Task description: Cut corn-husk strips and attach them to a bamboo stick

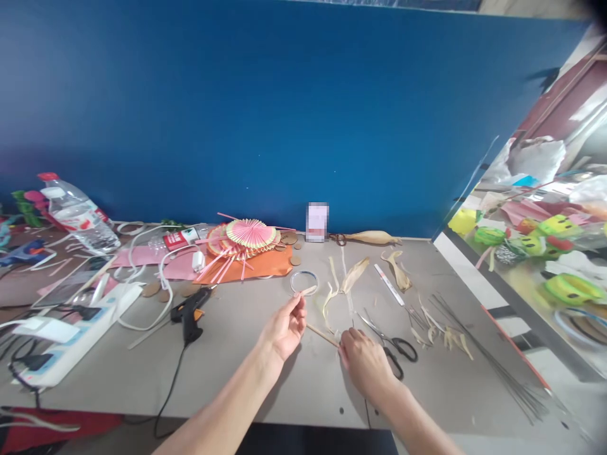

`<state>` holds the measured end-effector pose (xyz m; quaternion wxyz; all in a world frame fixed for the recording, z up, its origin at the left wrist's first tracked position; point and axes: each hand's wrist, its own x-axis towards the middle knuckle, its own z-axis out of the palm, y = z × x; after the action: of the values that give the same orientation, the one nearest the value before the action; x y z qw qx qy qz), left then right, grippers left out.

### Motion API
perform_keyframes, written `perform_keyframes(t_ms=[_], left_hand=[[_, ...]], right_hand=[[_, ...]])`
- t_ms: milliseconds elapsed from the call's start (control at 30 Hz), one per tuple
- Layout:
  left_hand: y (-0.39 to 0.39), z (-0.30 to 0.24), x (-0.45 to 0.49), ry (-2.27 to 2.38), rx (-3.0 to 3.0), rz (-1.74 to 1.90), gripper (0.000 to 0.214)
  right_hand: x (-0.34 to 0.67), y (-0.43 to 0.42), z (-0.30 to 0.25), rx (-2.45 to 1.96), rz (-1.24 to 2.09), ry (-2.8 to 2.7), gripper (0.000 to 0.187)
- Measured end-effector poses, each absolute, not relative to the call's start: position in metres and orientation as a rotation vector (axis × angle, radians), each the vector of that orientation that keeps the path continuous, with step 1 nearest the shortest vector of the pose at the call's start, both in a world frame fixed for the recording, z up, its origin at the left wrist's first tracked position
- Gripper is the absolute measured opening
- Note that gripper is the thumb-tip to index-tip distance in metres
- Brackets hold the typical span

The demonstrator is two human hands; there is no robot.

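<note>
My left hand (pixel 287 328) is closed in a pinch on a thin tan strip (pixel 322 333), which looks like rolled dried corn husk. One tip of it pokes up past my fingertips. The strip runs down to the right to my right hand (pixel 364 357), whose fingers are curled closed at its other end, near the table top. Those fingertips are partly hidden. Scissors (pixel 386 336) with black handles lie just right of my right hand, blades spread. Above the hands are a ring-shaped roll of tape (pixel 304 282) and loose dried husk pieces (pixel 355 275).
A black glue gun (pixel 190 313), a white power strip (pixel 90 335) and cables lie left. Pink paper fans (pixel 251 234) rest on orange sheets at the back. A white pen (pixel 389 285) and thin wires (pixel 493 360) lie right. A blue panel (pixel 303 114) closes the back.
</note>
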<state>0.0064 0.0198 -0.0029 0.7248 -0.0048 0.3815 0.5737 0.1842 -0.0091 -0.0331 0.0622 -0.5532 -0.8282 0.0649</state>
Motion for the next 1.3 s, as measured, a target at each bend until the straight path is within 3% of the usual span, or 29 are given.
perform_keyframes(t_ms=[267,500,1000,1300], left_hand=[[0.006,-0.006,0.029,0.901,0.125,1.291,0.018],[0.002,-0.006,0.043,0.931,0.289,1.33,0.02],[-0.001,0.003,0.037,1.162,0.837,1.253,0.022],[-0.002,0.013,0.035,0.995,0.989,1.231,0.021]], right_hand=[[0.176,0.002,-0.015,-1.454,1.119,-1.669,0.019],[0.141,0.003,-0.007,-1.144,1.249,-1.453,0.029],[0.149,0.011,-0.006,-1.178,1.498,-1.224,0.035],[0.155,0.007,0.01,-0.99,2.023,-0.831,0.034]])
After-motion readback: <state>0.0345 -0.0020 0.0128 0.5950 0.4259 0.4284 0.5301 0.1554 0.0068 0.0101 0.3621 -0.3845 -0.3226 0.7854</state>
